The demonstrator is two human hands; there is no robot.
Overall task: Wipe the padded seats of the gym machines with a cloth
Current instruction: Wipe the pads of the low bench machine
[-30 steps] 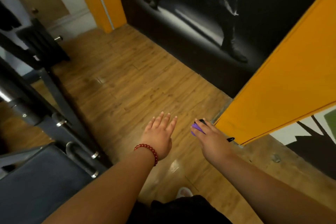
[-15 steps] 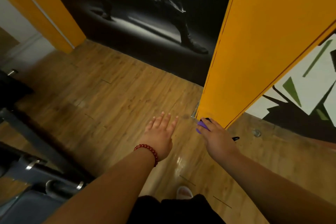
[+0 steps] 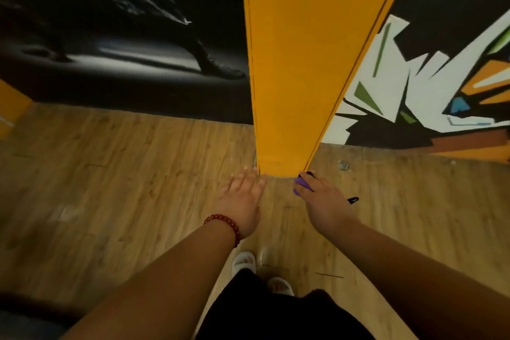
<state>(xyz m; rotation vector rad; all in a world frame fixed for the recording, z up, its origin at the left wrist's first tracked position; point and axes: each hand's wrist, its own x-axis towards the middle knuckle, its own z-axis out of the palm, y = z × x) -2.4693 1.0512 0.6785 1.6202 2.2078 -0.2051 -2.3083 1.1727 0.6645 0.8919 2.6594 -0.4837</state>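
View is being swung off the gym machine, formerly at 8 o'clock and now out of frame, toward the orange pillar (image 3: 298, 63) at 12 o'clock; wiping is judged paused. Both arms are being extended: the left hand (image 3: 242, 196) flat with straight fingers, the right hand (image 3: 323, 199) pinching a purple item (image 3: 300, 184), probably the cloth.

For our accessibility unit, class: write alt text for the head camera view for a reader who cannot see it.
A person's two arms reach forward over a wooden floor toward the foot of an orange pillar. The left hand is open, a red bead bracelet on its wrist; the right hand grips a purple object. Painted murals cover the walls behind.
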